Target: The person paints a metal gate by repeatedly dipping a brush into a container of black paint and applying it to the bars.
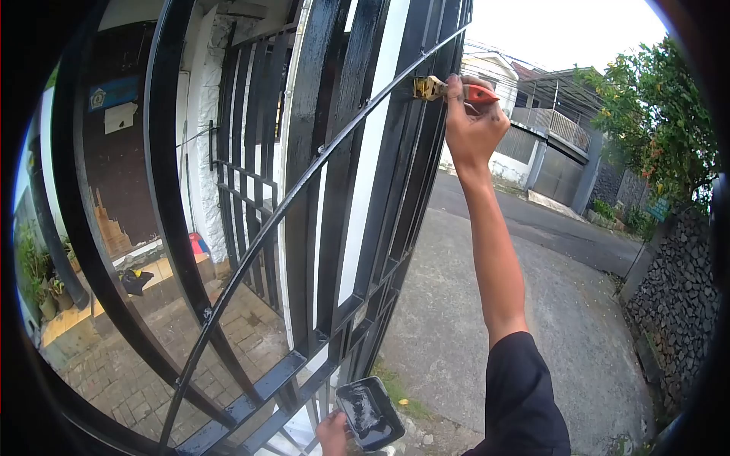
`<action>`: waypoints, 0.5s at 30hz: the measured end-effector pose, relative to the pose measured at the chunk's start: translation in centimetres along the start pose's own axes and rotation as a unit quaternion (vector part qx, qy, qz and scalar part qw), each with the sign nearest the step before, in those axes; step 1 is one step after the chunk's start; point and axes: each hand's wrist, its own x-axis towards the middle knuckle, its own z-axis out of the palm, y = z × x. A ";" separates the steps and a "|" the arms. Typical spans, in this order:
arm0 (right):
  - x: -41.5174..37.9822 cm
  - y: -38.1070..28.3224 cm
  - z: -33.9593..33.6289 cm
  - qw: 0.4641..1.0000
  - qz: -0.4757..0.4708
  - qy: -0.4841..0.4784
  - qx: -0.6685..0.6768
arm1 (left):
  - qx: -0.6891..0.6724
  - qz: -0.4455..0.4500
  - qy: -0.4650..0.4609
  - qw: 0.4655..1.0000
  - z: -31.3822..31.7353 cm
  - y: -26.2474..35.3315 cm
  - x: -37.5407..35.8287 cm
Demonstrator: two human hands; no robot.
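My right hand (477,118) is raised at the upper middle, its fingers closed round the red handle of a paintbrush (480,94). The brush's bristle end points left, right at the dark bars of a black metal gate (403,152). Dark smudges mark my fingers. Low in the view, my left hand (332,434) grips the side of a black tray (370,413) with dark, wet-looking paint smeared over its bottom. The tray is tilted beside the gate's lower rail. A thin diagonal rod (282,207) crosses the gate bars.
Through the bars show a brown door (114,144), a paved yard (144,361) and potted plants (53,292). To the right run a concrete driveway (456,304) and a road. A stone wall (680,277) and a leafy tree (654,114) stand at the far right.
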 end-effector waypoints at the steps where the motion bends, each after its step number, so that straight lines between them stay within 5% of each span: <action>1: 0.0 -0.2 -0.2 1.000 -0.019 0.011 -0.002 | 0.003 0.005 0.001 1.000 0.0 0.2 -0.1; 3: 0.1 -0.5 -0.2 0.996 -0.069 0.047 -0.008 | -0.001 0.008 0.005 1.000 0.3 0.9 -0.4; 7: 0.3 -1.0 0.8 0.996 -0.006 0.077 0.041 | -0.025 0.004 0.014 1.000 0.3 0.5 -0.5; 15: 0.0 -0.1 -0.8 0.997 -0.022 0.055 -0.052 | -0.024 -0.007 0.018 1.000 0.6 1.6 -1.0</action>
